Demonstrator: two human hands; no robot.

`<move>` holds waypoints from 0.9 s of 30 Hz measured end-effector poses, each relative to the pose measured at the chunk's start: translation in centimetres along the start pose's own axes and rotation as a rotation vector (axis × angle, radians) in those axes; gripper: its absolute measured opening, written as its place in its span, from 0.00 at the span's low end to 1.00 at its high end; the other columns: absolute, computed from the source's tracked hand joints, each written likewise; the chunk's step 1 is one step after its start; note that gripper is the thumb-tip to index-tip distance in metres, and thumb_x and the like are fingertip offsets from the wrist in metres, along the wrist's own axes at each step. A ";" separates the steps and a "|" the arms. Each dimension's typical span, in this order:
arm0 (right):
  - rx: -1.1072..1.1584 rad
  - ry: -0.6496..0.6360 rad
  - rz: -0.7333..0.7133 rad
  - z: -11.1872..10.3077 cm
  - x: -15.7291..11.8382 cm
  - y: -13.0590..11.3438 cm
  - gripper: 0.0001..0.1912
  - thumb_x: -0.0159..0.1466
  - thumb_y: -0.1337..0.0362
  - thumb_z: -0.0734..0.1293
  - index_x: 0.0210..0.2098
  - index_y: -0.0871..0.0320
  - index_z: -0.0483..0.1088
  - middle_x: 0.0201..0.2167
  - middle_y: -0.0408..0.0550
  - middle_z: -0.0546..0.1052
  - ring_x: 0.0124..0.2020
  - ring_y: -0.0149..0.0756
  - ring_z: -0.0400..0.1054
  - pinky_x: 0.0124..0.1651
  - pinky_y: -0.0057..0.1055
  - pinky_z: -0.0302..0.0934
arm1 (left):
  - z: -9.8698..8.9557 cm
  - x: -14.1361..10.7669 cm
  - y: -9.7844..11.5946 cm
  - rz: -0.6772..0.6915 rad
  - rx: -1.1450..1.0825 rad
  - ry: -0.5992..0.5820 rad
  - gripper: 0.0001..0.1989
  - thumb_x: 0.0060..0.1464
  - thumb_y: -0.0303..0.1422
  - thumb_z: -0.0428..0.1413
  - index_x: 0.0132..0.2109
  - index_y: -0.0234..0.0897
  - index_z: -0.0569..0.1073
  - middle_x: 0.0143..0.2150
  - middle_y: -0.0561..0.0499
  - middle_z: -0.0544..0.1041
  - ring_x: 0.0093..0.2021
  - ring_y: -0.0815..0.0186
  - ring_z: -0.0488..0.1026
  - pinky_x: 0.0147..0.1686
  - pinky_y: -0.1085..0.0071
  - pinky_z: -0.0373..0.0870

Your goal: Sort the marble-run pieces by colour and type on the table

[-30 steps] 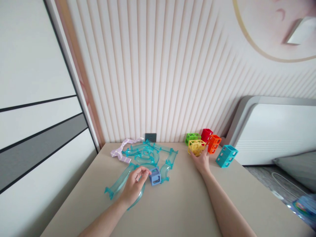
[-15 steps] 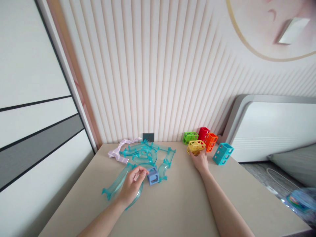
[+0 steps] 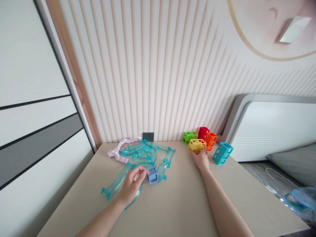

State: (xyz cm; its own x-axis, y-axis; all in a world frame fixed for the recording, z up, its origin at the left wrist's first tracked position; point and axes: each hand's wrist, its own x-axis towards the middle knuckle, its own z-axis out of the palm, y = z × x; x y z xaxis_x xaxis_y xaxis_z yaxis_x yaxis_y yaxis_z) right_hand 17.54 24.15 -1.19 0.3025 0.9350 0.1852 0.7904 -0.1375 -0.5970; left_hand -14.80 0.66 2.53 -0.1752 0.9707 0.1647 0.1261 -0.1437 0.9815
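Observation:
My left hand (image 3: pixel 134 182) is closed, thumb and fingertips pinching the left side of a blue open-sided cube block (image 3: pixel 152 176). Beneath and around that hand lie clear teal marble-run track pieces (image 3: pixel 118 181), partly covered by it. Over on the right, my right hand (image 3: pixel 201 159) has its fingers around the near side of the yellow cube blocks (image 3: pixel 197 144); some of its fingertips are hidden. Just behind and beside the yellow blocks stand green cube blocks (image 3: pixel 190 137), red cube blocks (image 3: pixel 203 132) and orange cube blocks (image 3: pixel 211 141).
Teal cube blocks (image 3: pixel 222 153) stand to the right of my right hand. A zigzag lilac strip (image 3: pixel 118 153) lies at the table's back left. A black socket (image 3: pixel 148 136) is on the ribbed wall behind the table (image 3: pixel 170 210). A bed headboard (image 3: pixel 271 128) borders the right.
The yellow blocks have shifted very slightly to the right, with my right hand still at them. My left hand stays at the blue cube block.

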 end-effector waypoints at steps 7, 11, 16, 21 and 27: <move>-0.004 0.005 0.033 -0.5 0.0 -0.2 0.56 0.58 0.41 0.65 0.72 0.68 0.38 0.66 0.72 0.62 0.64 0.63 0.62 0.61 0.50 0.60 | -0.1 0.1 -0.3 0.005 0.011 0.001 0.16 0.60 0.47 0.57 0.39 0.39 0.77 0.39 0.47 0.81 0.46 0.56 0.77 0.49 0.66 0.71; -0.002 0.009 0.021 -0.4 0.1 -0.2 0.54 0.59 0.41 0.65 0.71 0.67 0.40 0.66 0.72 0.63 0.65 0.61 0.62 0.61 0.49 0.60 | -0.1 0.0 0.0 0.000 0.013 0.003 0.17 0.60 0.48 0.57 0.38 0.39 0.77 0.37 0.47 0.80 0.46 0.56 0.77 0.49 0.65 0.71; -0.006 0.006 0.018 -0.5 -0.1 -0.3 0.54 0.59 0.41 0.65 0.71 0.68 0.41 0.66 0.73 0.63 0.65 0.60 0.62 0.61 0.50 0.59 | 0.0 0.0 0.1 -0.002 0.019 0.008 0.18 0.59 0.49 0.57 0.38 0.39 0.78 0.37 0.48 0.81 0.44 0.56 0.77 0.48 0.66 0.72; -0.006 -0.009 0.008 -0.8 -0.1 -0.7 0.52 0.59 0.41 0.64 0.70 0.65 0.42 0.66 0.69 0.64 0.64 0.59 0.62 0.62 0.49 0.58 | -0.1 0.0 0.1 0.009 0.013 0.001 0.17 0.59 0.48 0.57 0.38 0.39 0.78 0.36 0.48 0.81 0.44 0.57 0.77 0.47 0.67 0.71; 0.000 -0.026 0.004 -1.1 0.4 -1.1 0.51 0.59 0.42 0.65 0.70 0.64 0.45 0.64 0.65 0.68 0.62 0.58 0.66 0.61 0.48 0.59 | 0.0 0.0 0.0 -0.009 0.004 -0.007 0.16 0.61 0.47 0.56 0.38 0.39 0.77 0.38 0.48 0.80 0.46 0.57 0.77 0.49 0.66 0.70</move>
State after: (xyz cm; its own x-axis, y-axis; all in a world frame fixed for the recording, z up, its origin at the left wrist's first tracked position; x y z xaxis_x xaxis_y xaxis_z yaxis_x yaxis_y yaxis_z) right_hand 17.37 24.29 0.38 0.2920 0.9426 0.1621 0.7892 -0.1417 -0.5976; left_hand -14.86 0.70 2.52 -0.1696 0.9732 0.1554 0.1286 -0.1345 0.9825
